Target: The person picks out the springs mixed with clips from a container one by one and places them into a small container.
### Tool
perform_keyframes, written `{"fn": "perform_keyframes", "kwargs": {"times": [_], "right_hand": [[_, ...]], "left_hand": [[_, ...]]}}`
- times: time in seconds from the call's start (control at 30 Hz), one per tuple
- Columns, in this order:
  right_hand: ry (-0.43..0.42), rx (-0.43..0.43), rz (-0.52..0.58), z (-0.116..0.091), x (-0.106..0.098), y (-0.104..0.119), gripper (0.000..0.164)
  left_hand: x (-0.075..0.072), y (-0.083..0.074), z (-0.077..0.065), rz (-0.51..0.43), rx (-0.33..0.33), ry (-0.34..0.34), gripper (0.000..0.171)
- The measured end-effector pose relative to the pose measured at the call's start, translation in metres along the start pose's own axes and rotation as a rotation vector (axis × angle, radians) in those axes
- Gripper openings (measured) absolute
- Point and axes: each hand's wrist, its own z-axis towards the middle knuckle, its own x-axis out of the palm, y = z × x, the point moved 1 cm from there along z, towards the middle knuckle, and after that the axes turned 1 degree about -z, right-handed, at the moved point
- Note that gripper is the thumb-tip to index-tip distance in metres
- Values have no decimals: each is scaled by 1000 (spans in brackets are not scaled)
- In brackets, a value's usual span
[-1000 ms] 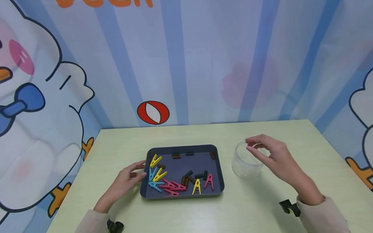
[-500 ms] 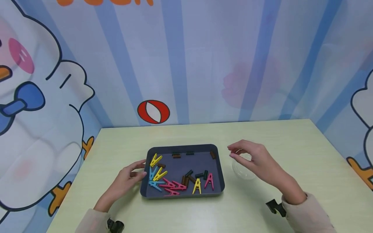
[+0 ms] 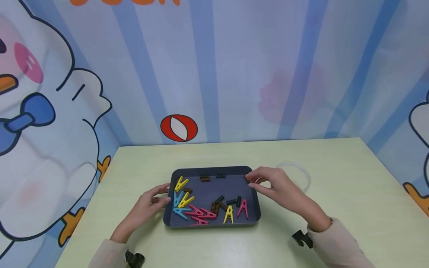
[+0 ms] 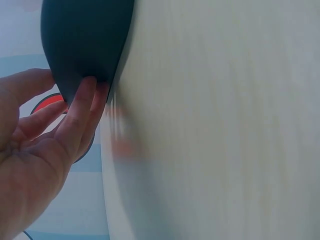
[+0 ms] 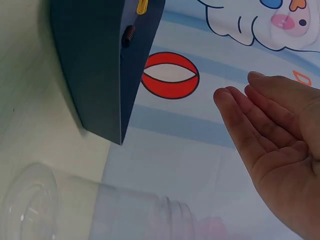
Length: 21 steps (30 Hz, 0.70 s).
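Observation:
A dark grey tray lies on the table, holding clothespins and small coil springs. My left hand holds its left rim, thumb at the edge and fingers against the outer wall, seen in the left wrist view on the tray wall. My right hand hovers over the tray's far right corner, thumb and fingertips apart with nothing between them. A brown spring there is partly hidden by the fingers. Along the far wall lie a few more springs. In the right wrist view my right hand is away from the tray wall.
Behind my right hand stands a clear round jar, mostly covered in the head view. Yellow clothespins, blue ones and pink ones share the tray with dark springs. A cartoon cloth backs the table.
My right hand has moved left from above the clear jar to the tray's far right corner. My left hand stays on the tray's left edge.

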Motion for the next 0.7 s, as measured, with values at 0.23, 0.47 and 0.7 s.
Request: {"fn": "perform_keyframes", "kwargs": {"times": [0.23,0.47,0.7], "right_hand": [[97,40,54,9,12,-3,23],[166,35,76,15,21,-6,21],[207,40,108,20,30,-8,22]], "left_hand": [[0,0,-1,-16,4,7,52],[0,1,0,-29,-6,7,53],[0,2,0,-33,2,7,54]]}}
